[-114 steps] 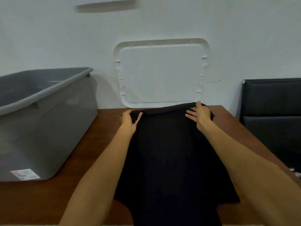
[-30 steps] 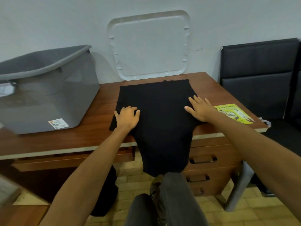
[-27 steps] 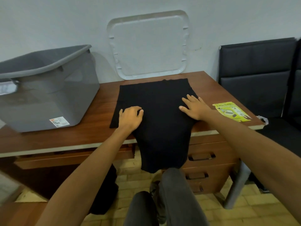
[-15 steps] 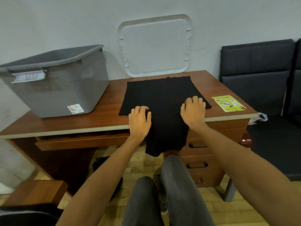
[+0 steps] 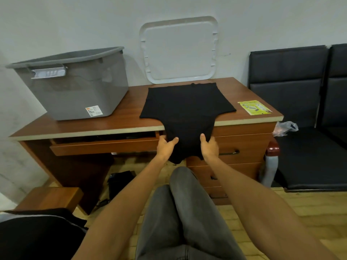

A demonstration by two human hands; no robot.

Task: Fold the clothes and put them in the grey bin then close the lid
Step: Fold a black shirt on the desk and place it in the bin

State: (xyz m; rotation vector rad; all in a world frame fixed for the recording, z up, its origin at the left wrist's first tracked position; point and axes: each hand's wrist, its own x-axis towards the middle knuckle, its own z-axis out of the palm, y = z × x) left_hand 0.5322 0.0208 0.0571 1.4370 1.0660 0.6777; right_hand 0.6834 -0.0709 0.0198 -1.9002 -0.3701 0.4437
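Note:
A black shirt point(image 5: 187, 104) lies flat on the wooden desk point(image 5: 131, 102), and its lower part hangs over the front edge. Below that edge my left hand point(image 5: 166, 145) grips the hanging cloth on its left side, thumb on top. My right hand point(image 5: 208, 146) grips the same hanging part on its right side. The grey bin point(image 5: 75, 85) stands open on the left of the desk. Its white lid point(image 5: 178, 49) leans upright against the wall behind the shirt.
A yellow leaflet point(image 5: 254, 106) lies on the desk's right end. A desk drawer point(image 5: 105, 143) under the top is pulled partly out. Black padded seats point(image 5: 300, 109) stand to the right, with a plastic bag point(image 5: 285, 126) at the desk corner. My knees fill the foreground.
Both hands slid back off the desk top and down over its front edge. They now grip the hanging lower part of the shirt instead of pressing flat on it.

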